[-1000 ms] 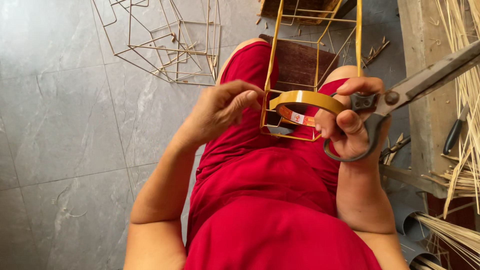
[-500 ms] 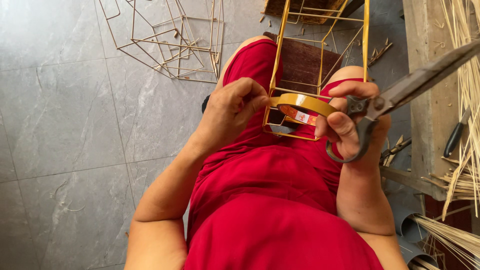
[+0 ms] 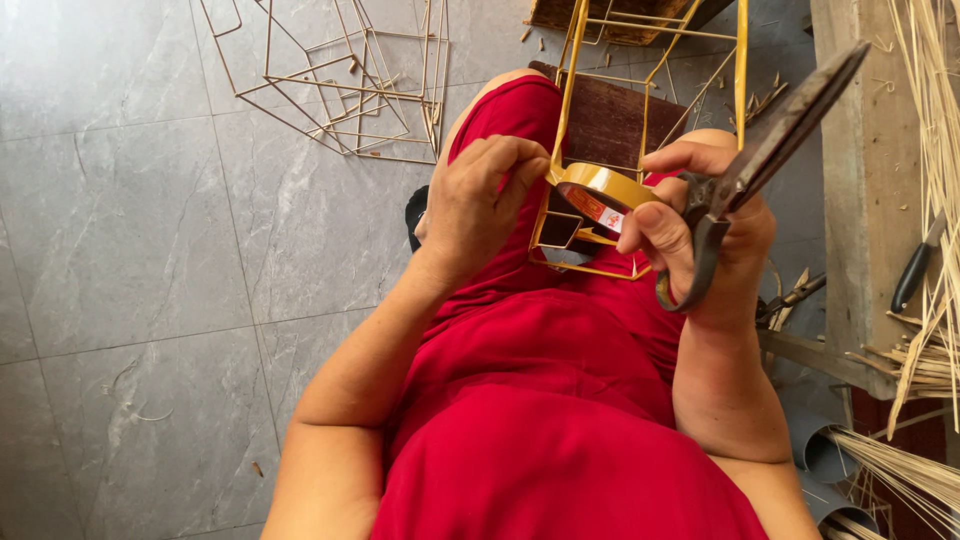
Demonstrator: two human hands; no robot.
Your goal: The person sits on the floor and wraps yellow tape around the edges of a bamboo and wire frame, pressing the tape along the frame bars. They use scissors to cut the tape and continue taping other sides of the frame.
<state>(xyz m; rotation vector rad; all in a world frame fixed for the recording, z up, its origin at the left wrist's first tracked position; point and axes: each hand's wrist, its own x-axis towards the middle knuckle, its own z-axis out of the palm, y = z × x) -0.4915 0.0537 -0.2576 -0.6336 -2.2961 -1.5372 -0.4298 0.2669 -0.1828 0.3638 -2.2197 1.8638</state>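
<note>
Left hand point(image 3: 478, 205) has slid onto the frame point(image 3: 590, 150), pinching tape; right hand point(image 3: 700, 235) grips tape roll point(image 3: 600, 190) and scissors point(image 3: 760, 165).

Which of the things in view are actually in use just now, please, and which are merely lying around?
In use:
- roll of yellow tape, held by the right hand
- scissors, also in the right hand
- yellow wire frame, where the left hand pinches the tape end

Lying about:
- bare wire frames on the tiled floor
- straw bundles
- dark-handled tool
</note>
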